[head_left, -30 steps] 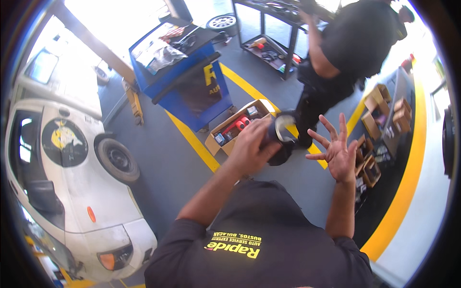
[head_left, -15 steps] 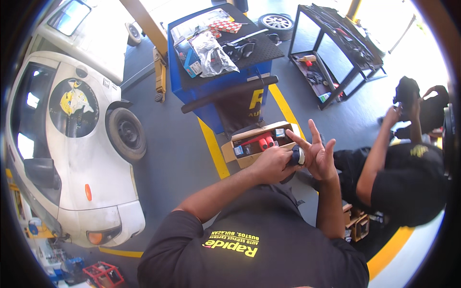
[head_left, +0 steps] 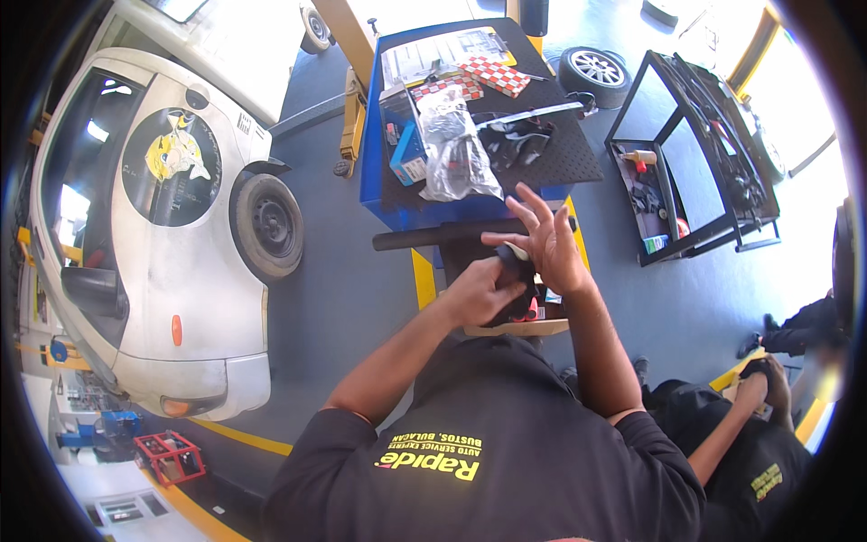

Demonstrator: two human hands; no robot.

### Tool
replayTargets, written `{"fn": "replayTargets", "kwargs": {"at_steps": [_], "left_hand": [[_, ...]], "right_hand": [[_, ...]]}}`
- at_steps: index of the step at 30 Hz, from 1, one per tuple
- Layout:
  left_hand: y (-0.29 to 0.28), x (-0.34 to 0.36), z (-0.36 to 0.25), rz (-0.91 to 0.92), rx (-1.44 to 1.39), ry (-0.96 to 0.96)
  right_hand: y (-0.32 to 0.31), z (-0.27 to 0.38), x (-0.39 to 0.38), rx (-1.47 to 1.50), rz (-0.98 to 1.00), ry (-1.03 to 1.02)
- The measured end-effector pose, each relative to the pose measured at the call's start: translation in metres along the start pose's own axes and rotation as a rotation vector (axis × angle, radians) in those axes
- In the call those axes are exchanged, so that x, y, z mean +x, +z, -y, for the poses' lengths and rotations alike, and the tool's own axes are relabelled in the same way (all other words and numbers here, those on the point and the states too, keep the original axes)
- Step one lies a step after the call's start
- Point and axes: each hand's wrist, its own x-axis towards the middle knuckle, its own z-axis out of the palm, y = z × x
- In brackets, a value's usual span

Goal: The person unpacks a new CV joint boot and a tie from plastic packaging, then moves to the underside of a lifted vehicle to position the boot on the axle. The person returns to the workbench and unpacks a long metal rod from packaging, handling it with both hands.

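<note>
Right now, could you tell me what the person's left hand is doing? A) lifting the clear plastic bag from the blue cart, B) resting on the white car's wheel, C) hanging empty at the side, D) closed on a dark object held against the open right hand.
D: the left hand closes its grip on a dark object pressed against the spread-fingered right hand.

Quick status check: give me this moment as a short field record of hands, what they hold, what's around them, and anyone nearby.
setting: garage floor with yellow lines
left hand: closed around a dark object at chest height
right hand: fingers spread, palm against the same dark object
dark object: mostly hidden between the hands; kind cannot be told
ahead: blue cart topped with a plastic bag and small boxes
left side: white car
right side: black rack
nearby: second person, lower right
</note>
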Motion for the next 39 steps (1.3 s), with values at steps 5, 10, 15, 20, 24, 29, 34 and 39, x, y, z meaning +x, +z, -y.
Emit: {"fn": "replayTargets", "kwargs": {"at_steps": [5, 10, 15, 20, 24, 29, 34, 39], "left_hand": [[-0.08, -0.012, 0.004, 0.131, 0.014, 0.137], [-0.199, -0.007, 0.049, 0.039, -0.638, 0.071], [-0.33, 0.027, 0.095, -0.124, -0.855, 0.086], [-0.384, 0.082, 0.086, -0.239, -0.814, 0.258], [-0.379, 0.163, 0.064, -0.146, -0.208, 0.4], [-0.319, 0.225, 0.042, 0.478, 0.521, 0.481], [-0.308, 0.224, 0.032, 0.298, -0.214, 0.73], [-0.295, 0.213, 0.034, 0.732, -0.426, 0.585]], "right_hand": [[0.006, -0.007, 0.074, -0.853, -0.343, -0.21], [0.041, -0.053, 0.143, -1.598, -0.484, -0.142], [0.047, -0.067, 0.157, -0.861, -0.817, -0.026], [0.063, -0.06, 0.105, 0.004, -0.882, -0.216], [0.087, -0.077, 0.075, 0.146, -0.826, -0.362], [0.104, -0.094, 0.055, 0.204, -0.85, -0.485], [0.115, -0.091, 0.031, 0.2, -0.931, -0.546], [0.127, -0.066, 0.031, -0.018, -0.885, -0.546]]}}
